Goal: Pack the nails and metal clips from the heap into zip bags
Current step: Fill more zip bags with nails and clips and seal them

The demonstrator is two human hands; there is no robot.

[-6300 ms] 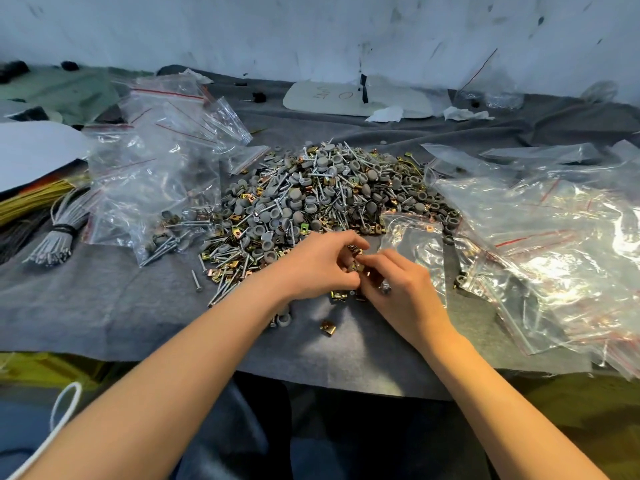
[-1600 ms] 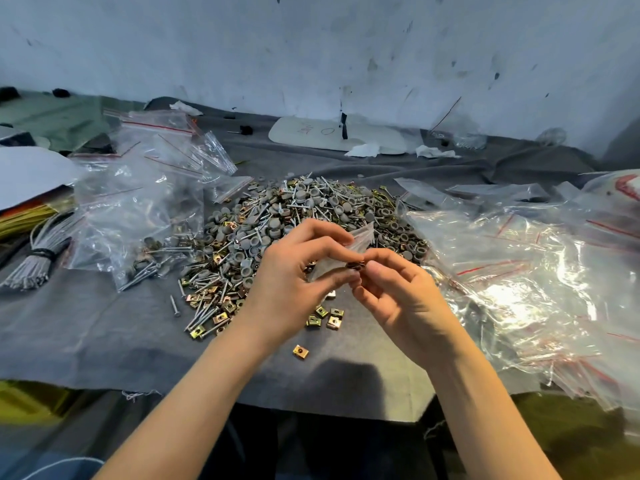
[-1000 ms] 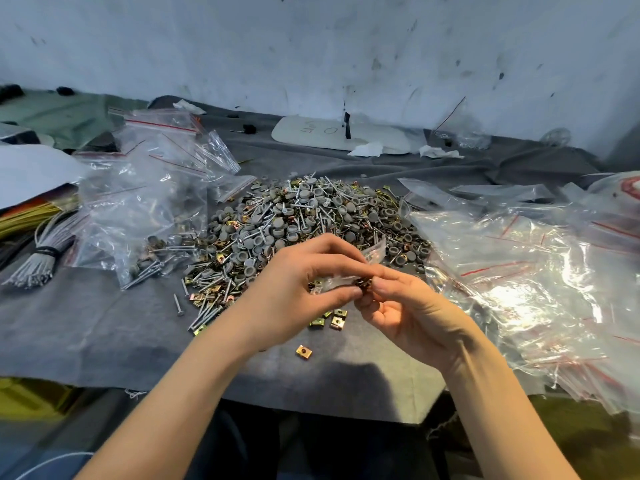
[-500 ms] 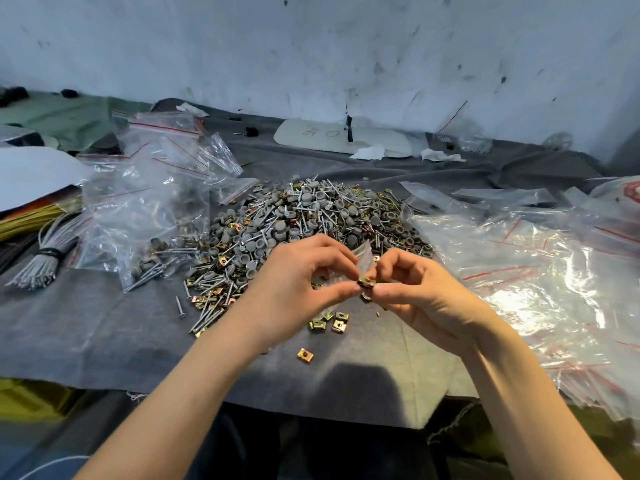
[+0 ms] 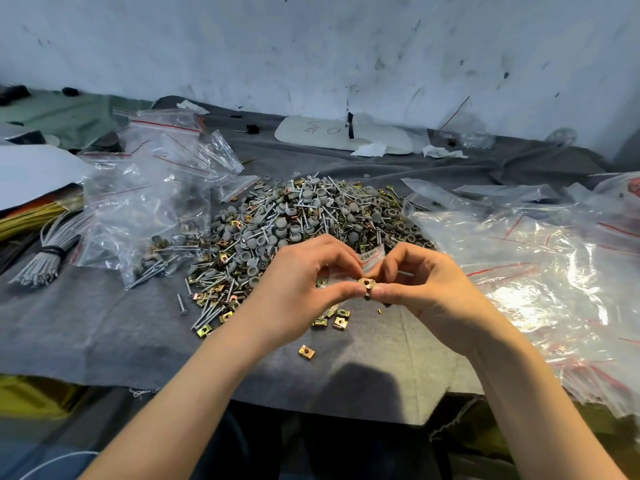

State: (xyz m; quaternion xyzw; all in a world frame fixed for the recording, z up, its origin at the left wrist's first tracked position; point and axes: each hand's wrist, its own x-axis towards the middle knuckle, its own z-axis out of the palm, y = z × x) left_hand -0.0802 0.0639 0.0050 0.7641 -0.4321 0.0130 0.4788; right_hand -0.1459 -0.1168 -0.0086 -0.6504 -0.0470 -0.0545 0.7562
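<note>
Brass clip point(image 5: 366, 283) in right hand point(image 5: 429, 289), left hand point(image 5: 298, 292) holding bag point(image 5: 373, 253) (mostly hidden).

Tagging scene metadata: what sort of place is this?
Probably a small workshop or hand-packing bench: a heap of nails, grey caps and metal clips on a grey felt cloth, piles of clear zip bags either side, and a scuffed white wall behind.

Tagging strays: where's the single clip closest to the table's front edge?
Head view, centre: the single clip lies alone on the grey cloth close to the left hand, nearer the person than the clip cluster.
</note>
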